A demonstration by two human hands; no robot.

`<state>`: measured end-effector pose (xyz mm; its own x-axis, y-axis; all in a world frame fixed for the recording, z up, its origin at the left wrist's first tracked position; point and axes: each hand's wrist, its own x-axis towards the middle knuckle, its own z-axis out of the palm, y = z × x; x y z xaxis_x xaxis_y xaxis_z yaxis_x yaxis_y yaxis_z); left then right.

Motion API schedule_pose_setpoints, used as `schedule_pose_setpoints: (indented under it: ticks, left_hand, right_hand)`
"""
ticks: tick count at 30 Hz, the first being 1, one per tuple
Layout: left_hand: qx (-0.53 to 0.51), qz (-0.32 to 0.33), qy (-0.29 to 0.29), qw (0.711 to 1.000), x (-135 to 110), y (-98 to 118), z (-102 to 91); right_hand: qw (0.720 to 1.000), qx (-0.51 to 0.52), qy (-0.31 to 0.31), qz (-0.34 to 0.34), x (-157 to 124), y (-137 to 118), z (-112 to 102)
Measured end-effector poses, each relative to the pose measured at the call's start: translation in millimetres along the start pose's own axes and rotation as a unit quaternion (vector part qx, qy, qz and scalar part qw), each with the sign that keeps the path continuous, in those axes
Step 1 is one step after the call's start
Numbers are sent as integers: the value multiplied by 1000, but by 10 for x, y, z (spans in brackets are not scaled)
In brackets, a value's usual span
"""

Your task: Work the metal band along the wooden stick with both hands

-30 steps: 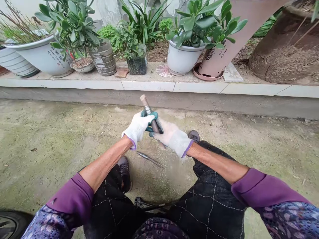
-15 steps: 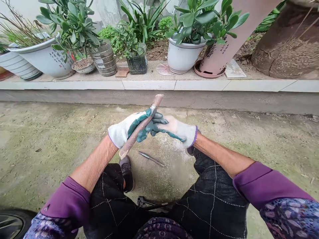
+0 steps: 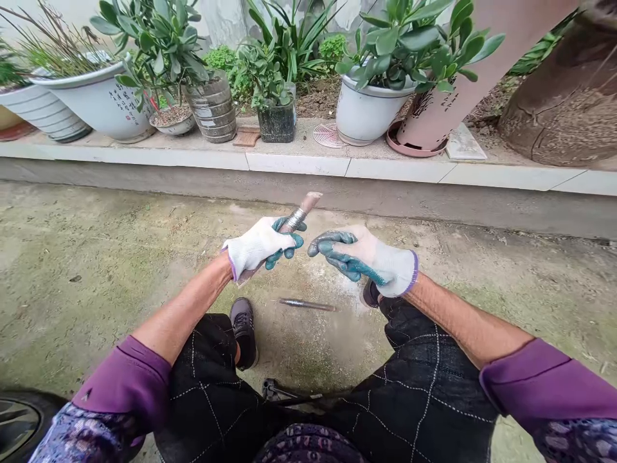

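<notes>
My left hand point(image 3: 260, 246), in a white glove with green-coated fingers, is wrapped round a wooden handle with a metal collar point(image 3: 297, 215) that points up and to the right. My right hand point(image 3: 362, 258), gloved the same way, hangs just right of the handle with its fingers loosely curled and nothing in them. A thin metal rod point(image 3: 306, 304) lies on the concrete ground below both hands, between my knees.
A raised tiled ledge point(image 3: 299, 163) crosses the back, lined with potted plants: a white pot point(image 3: 366, 116), a dark pot point(image 3: 276, 122), a large white bowl planter point(image 3: 103, 103). A dark tool point(image 3: 277, 391) lies by my legs. A tyre point(image 3: 19, 431) shows at bottom left.
My right hand has let go of the handle and drawn off to the right. The left hand alone holds it, gripping nearer the metal collar. The view has shifted slightly.
</notes>
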<state>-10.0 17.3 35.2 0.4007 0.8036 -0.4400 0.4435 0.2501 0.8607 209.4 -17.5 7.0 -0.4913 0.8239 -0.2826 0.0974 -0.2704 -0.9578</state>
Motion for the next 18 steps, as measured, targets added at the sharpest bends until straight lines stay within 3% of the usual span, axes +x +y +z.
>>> schedule_pose_setpoints:
  ticks: [3,7,11,13,15,17,18]
  left_hand:
    - [3,-17,-26,1000,8,-91,-22]
    - [-122,-6,-96,988,-46,-201,-156]
    - [-168,27,-75,982,-27,-255,-239]
    - [-89,16,-24,996,26,-297,-216]
    - [67,-4,34,997,96,-374,-149]
    - [268,-25,53,962,167,-487,-45]
    - [373,-24,29,927,197,-553,19]
  right_hand:
    - [1000,1,13,-1,-15,2,-5]
    - [998,36,48,3,17,23,-70]
    - [998,25,49,-8,63,42,-91]
    - [999,-17,35,-12,73,56,-36]
    - [997,-68,10,-17,73,81,60]
    - [993,-120,-14,-14,69,112,163]
    - [988,-150,-23,-9,67,127,204]
